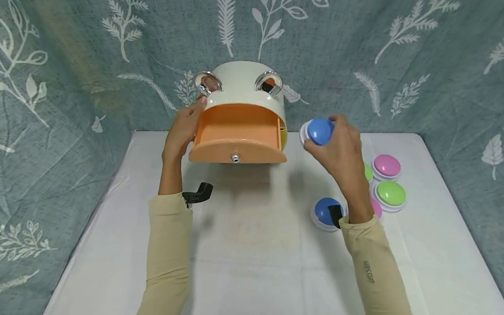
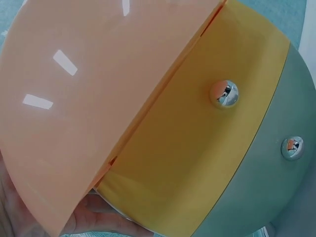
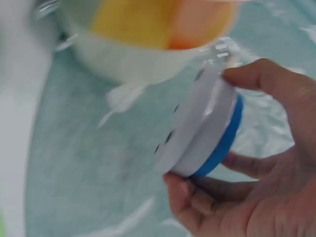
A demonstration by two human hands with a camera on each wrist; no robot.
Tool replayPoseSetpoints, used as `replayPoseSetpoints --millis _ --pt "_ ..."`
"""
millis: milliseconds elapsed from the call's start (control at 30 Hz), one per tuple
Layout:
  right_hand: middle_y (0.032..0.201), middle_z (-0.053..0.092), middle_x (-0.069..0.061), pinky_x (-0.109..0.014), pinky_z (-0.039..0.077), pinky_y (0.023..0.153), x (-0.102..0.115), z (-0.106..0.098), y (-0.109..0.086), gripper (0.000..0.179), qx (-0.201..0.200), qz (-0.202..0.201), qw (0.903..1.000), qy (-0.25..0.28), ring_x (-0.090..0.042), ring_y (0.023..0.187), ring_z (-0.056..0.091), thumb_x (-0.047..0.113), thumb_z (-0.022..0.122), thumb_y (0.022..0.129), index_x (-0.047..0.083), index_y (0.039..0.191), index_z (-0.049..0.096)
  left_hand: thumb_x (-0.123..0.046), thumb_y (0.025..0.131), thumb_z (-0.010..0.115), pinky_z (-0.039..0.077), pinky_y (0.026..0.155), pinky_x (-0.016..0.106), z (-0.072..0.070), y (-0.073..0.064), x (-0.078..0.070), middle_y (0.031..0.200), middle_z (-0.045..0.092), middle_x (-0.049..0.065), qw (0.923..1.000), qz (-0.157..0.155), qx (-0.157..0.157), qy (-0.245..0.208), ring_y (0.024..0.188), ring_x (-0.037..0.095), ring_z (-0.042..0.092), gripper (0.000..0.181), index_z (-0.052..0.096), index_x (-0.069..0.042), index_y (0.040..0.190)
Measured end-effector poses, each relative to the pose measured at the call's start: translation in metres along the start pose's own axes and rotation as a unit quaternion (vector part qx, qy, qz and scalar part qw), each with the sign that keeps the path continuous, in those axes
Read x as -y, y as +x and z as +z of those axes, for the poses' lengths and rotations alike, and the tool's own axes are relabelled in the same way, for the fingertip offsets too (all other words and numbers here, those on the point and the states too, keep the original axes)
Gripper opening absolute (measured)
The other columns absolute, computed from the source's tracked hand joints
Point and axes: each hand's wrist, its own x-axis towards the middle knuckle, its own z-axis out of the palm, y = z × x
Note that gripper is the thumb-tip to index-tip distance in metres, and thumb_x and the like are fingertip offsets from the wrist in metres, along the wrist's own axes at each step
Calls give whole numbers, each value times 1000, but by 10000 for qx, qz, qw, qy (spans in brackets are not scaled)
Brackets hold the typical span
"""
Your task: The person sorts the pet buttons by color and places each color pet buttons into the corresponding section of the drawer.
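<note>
Blue-domed puck point(image 1: 320, 131) sits gripped by its edge between the fingers of the right hand point(image 1: 344, 151), apparently for a secure hold, while the fingers of the left hand point(image 1: 182, 128) grasp the cream box point(image 1: 242, 82), presumably to steady the open orange drawer point(image 1: 252, 151) just beside them.

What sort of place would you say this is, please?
Probably a recording setup, perhaps a makeshift booth: leaf-patterned cloth hangs behind and on both sides of a white-covered table, and a black device sits at each wrist.
</note>
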Motion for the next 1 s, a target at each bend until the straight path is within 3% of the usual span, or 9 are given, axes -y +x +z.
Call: replayPoseSetpoints --millis 133,267,500,700,800,900,1000 --pt "143 61 -25 -57 55 105 31 -4 1 69 96 -557 9960 691 -42 127 63 37 73 91 0 146 54 -64 105 46 53 59 22 -1 0 0 78 61 -8 10000 -67 -5 -59 71 6 61 56 64 -11 106" --pt "141 65 -22 -52 56 104 65 6 2 67 257 -1041 9902 897 -38 125 65 39 75 92 3 146 57 -65 104 46 55 62 22 -2 -1 0 86 63 -5 10000 -63 -1 -21 76 8 63 57 65 -11 112" --pt "132 70 -19 -42 61 96 112 35 5 66 713 -1577 9839 453 -31 113 71 46 72 94 4 143 58 -64 105 44 57 66 20 -5 -1 -1 106 67 6 9999 -79 114 -30 83 7 65 69 62 -8 141" --pt "113 75 -10 -37 61 84 125 56 11 53 873 -1765 9804 58 -21 92 71 50 69 95 5 125 69 -64 106 44 57 70 19 -3 0 -1 121 67 15 9998 -49 194 -91 87 7 65 71 59 -7 146" --pt "91 73 -6 -32 57 70 126 65 14 44 920 -1866 9780 -137 -18 76 68 50 68 95 7 105 72 -65 105 42 58 70 19 -2 0 0 128 66 20 9998 -81 204 -20 92 11 66 73 58 -7 146" --pt "65 56 -1 -27 43 54 129 73 18 42 1061 -2037 9725 -374 -16 58 57 49 69 94 11 79 64 -66 105 41 58 68 21 -3 -1 2 116 68 14 9998 -85 204 -30 88 10 65 72 61 -7 142" --pt "57 37 2 -25 29 49 136 80 22 51 1315 -2108 9662 -682 -15 50 43 51 71 94 14 65 51 -64 106 42 50 57 20 -2 -1 4 78 61 -2 9999 31 132 -82 63 5 54 65 67 -7 128"
